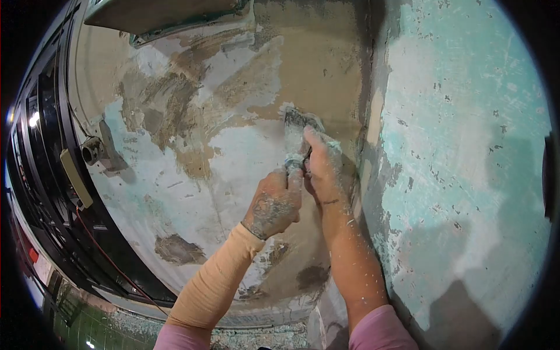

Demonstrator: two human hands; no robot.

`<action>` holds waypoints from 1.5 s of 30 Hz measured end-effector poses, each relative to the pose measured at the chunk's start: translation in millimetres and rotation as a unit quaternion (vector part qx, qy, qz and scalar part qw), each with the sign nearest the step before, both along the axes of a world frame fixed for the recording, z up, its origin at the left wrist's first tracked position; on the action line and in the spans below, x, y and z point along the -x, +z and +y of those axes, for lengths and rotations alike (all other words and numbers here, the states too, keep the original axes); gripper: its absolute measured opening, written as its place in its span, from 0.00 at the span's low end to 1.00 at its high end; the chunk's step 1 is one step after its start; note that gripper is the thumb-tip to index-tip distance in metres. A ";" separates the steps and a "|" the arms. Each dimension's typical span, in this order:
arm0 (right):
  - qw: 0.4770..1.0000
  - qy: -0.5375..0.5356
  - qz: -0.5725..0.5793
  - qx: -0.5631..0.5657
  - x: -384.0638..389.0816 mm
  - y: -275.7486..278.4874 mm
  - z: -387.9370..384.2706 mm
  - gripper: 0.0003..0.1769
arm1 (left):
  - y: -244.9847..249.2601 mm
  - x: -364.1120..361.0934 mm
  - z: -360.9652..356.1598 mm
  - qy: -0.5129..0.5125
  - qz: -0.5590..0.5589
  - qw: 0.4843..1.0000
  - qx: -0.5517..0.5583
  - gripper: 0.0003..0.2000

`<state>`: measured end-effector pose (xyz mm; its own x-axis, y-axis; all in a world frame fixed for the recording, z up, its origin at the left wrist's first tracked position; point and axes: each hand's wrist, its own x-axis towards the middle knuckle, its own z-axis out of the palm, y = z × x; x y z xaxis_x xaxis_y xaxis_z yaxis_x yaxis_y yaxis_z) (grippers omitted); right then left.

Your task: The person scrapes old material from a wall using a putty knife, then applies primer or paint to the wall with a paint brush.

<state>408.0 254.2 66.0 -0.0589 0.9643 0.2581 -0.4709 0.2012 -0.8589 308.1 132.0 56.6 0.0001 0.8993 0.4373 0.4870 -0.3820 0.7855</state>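
Observation:
A scraper (296, 135) with a whitish, dust-coated blade lies against the patchy wall (245, 151), its blade pointing up. My left hand (273, 204), below a beige sleeve, is closed around the handle. Higher up, my right hand (324, 166) grips the scraper from the right side, its thumb pressed along the blade. Some of the right fingers are hidden behind the tool. Around the blade's top edge the surface changes from white coating to bare tan plaster (318, 64).
A peeling turquoise wall (466, 128) meets this one in a corner on the right. At the left are a dark metal-framed door (49, 140), a pipe stub (91, 150) and a hanging red cable (111, 256). Flaked debris (262, 337) lies along the wall's foot.

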 end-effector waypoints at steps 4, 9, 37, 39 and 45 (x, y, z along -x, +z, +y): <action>0.991 -0.050 0.039 -0.118 10.2 -31.0 12.5 0.16 | 6.8 -6.8 -2.3 -0.019 -0.032 0.999 0.032 0.18; 0.991 0.038 -0.025 -0.128 -2.7 13.1 -7.2 0.20 | 24.4 -3.9 -1.5 -0.026 -0.050 0.998 0.025 0.21; 0.838 -0.046 -0.536 -0.092 -15.5 -389.2 -79.4 0.13 | -338.7 125.2 -138.5 0.030 -0.086 0.948 0.304 0.18; 0.925 -0.045 -0.370 -0.077 4.8 -326.3 -92.7 0.12 | -312.7 126.3 -122.0 0.005 -0.098 0.960 0.262 0.19; 0.984 0.114 -0.090 0.105 29.0 -298.6 -114.1 0.18 | -328.2 111.2 -76.1 -0.036 -0.088 0.976 0.195 0.20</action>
<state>379.0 140.2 -232.6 -0.3063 0.9517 0.0208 -0.3203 -0.0825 -0.9437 197.0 55.9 -271.7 0.0256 0.9978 0.0609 0.3134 -0.0659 0.9473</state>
